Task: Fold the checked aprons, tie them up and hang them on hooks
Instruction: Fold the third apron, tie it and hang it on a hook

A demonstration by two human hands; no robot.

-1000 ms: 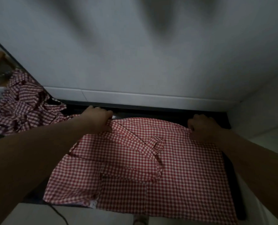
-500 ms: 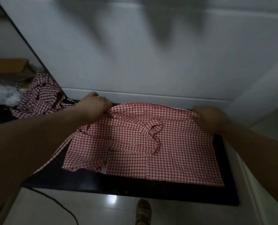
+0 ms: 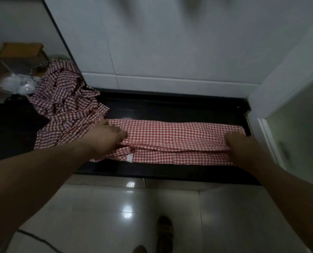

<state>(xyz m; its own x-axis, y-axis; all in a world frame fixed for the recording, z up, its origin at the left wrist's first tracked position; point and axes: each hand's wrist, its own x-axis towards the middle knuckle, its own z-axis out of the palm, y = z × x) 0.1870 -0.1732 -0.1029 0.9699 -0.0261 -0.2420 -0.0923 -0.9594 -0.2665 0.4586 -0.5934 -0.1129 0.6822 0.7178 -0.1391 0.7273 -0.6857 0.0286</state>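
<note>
You are standing over the long black glossy stone counter [image 3: 170,110], which is running across the middle. On it the red-and-white checked cotton apron [image 3: 179,136] is lying folded into a long band, reaching toward 3 o'clock. At 10 o'clock a crumpled heap of checked aprons [image 3: 66,99] is touching its left end. Your left hand [image 3: 104,137] is resting fairly straight-fingered on the 9 o'clock end, and your right hand [image 3: 237,143] is curling round the 3 o'clock end. The cloth is looking light and limp, so taking it at both ends is likely keeping the layers together.
</note>
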